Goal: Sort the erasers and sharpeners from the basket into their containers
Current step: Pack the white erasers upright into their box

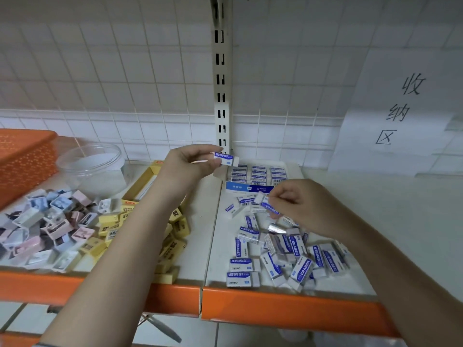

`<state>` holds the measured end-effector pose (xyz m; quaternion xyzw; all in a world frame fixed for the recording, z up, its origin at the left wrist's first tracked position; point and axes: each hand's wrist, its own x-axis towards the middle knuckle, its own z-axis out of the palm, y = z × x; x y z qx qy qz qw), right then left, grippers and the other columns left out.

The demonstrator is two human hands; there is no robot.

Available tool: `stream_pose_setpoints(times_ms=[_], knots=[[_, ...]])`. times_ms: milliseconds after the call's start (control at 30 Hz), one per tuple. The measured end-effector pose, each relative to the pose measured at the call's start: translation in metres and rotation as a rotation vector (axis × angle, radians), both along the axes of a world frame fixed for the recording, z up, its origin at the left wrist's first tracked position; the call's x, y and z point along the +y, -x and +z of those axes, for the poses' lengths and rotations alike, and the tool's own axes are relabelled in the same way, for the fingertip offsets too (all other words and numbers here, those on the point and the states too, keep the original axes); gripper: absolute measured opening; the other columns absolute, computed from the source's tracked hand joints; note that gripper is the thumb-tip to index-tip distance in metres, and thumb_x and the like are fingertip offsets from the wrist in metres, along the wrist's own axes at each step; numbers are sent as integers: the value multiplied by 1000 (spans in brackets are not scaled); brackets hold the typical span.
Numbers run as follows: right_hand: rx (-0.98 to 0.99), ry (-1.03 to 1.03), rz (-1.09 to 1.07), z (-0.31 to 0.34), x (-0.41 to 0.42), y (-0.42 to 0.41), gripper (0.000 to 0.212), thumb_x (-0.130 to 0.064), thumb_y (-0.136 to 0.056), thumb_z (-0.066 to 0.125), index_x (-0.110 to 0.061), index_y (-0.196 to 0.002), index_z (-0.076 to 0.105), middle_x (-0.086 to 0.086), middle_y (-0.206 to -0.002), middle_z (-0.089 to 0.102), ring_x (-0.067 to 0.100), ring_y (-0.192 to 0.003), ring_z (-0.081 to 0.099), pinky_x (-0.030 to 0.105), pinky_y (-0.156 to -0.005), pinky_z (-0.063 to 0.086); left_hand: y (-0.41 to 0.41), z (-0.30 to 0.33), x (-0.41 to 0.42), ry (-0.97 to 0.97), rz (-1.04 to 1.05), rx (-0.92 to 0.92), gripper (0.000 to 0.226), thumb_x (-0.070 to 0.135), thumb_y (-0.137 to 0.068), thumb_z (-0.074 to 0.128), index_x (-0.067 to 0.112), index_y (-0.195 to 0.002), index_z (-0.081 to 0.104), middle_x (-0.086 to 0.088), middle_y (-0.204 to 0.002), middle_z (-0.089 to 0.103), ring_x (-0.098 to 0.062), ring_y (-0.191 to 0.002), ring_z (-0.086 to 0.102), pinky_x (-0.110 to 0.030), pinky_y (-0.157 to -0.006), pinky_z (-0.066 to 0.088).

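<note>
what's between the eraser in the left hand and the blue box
Nothing visible. The left hand pinches the eraser just above the open blue box, whose rows of erasers lie uncovered. The right hand, holding another eraser, is nearer the camera, off that path.

- Your left hand [190, 162] is raised above the middle of the shelf [288, 303], toward its back edge, with the forearm rising from the lower left across the front edge.
- Its thumb and fingertips pinch a blue-and-white eraser [225, 158] by one end, holding it roughly level; the remaining fingers are curled beneath.
- Your right hand [304, 205] sits lower and further right, over the right half of the shelf, with the forearm coming in from the lower right corner.
- Its fingers are bent toward the left, and the tips pinch a second eraser [266, 205] that is tilted.
- The two hands are apart, the left one higher.
</note>
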<state>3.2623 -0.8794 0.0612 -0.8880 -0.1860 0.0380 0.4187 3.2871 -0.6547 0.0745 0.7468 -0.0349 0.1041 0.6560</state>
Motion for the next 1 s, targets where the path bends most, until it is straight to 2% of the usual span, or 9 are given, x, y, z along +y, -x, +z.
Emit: stream_pose_setpoints(times_ms=[100,133,233,333,467,533,633,867,1000], knots=[[31,-61,-46,1,-5,0,7,-24,-90,59,-19,-87,64,0,-80,74,40,-80,67,38,-59,44,-9,4,-2,182,-65,43,25,-1,-87,59,21,-97,67,9,-69,68,-7,-76,63,-17,-77,52],[21,-67,-60,2,-6,0,7,-23,-89,59,-19,-87,64,-1,-78,74,39,-79,67,38,-59,45,-14,5,-3,195,-72,50,26,0,-87,59,22,-99,65,9,-70,69,-7,-78,63,-18,-80,52],[-25,-106,-112,3,-9,3,7,-19,-90,59,-19,-87,65,-1,-74,73,15,-69,70,28,-57,49,-32,5,-7,191,-89,46,24,1,-84,64,19,-100,64,5,-75,72,-11,-84,66,-23,-85,52],[-44,-143,-155,3,-13,7,10,-18,-89,59,-20,-82,66,-3,-70,72,16,-63,68,31,-57,46,-50,3,-15,7,-78,19,15,3,-80,70,15,-89,67,6,-68,70,-5,-72,66,-19,-76,52],[-55,-203,-207,1,-21,11,11,-16,-89,58,-17,-82,67,-4,-71,72,10,-61,67,35,-58,45,-71,6,-22,-429,-99,-61,10,7,-80,71,9,-89,73,5,-77,67,3,-68,60,-4,-67,43],[-53,-220,-237,1,-25,12,10,-17,-89,59,-15,-84,69,0,-72,72,14,-63,67,29,-57,46,-78,8,-26,-648,-160,-82,11,8,-81,71,9,-91,74,3,-84,68,4,-69,58,1,-61,40],[-40,-226,-255,-1,-30,13,10,-16,-89,60,-15,-86,69,0,-73,72,2,-62,66,20,-54,46,-84,6,-33,-854,-287,-39,12,7,-83,68,13,-92,75,3,-85,69,4,-67,58,0,-57,40],[-22,-238,-264,-3,-35,11,10,-18,-89,61,-19,-82,68,-3,-73,72,0,-61,65,23,-57,46,-87,4,-38,-939,-464,56,15,10,-89,61,12,-96,73,19,-66,61,10,-50,55,-5,-45,36],[-11,-248,-256,-5,-34,9,12,-16,-88,61,-20,-79,67,-2,-71,72,-1,-59,64,14,-52,45,-88,-4,-33,-892,-479,62,16,9,-90,59,11,-96,74,19,-65,62,6,-46,51,-10,-44,37]])
